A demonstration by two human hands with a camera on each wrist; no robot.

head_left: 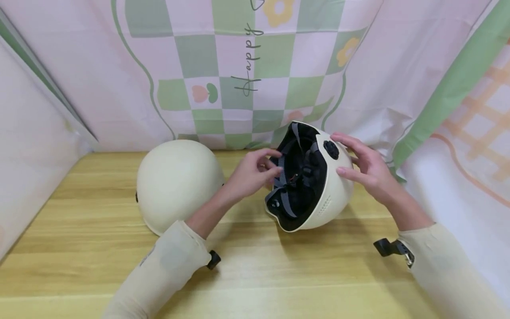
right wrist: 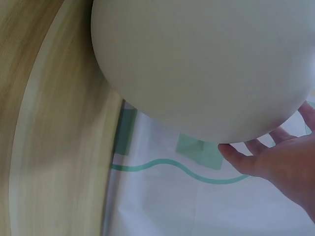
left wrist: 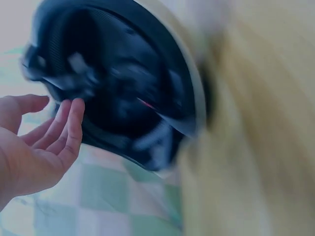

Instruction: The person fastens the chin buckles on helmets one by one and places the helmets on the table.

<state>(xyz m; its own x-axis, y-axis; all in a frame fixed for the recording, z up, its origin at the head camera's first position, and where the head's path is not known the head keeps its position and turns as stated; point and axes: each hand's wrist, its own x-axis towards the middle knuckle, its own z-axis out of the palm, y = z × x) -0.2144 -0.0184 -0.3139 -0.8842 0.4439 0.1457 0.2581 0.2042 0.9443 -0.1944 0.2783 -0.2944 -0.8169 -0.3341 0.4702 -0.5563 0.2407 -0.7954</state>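
A cream helmet [head_left: 334,195] is tipped so its black-lined inside faces left, with grey chin straps [head_left: 286,201] across the opening. My left hand [head_left: 255,173] is at that opening, fingertips by the strap; in the left wrist view its fingers [left wrist: 74,128] are fairly straight and the thumb stands apart. Whether they touch the strap I cannot tell. On the outer shell, beside a black round part [head_left: 331,149], rests my right hand [head_left: 368,166], thumb and fingers spread against the curve. The right wrist view shows its fingertips along the shell [right wrist: 206,73].
A second cream helmet [head_left: 179,181] sits dome up on the wooden table [head_left: 255,283], left of the tipped one. Behind the table hangs a checked curtain [head_left: 235,57], with pale cloth [head_left: 36,110] along the left side and more cloth [head_left: 466,199] along the right.
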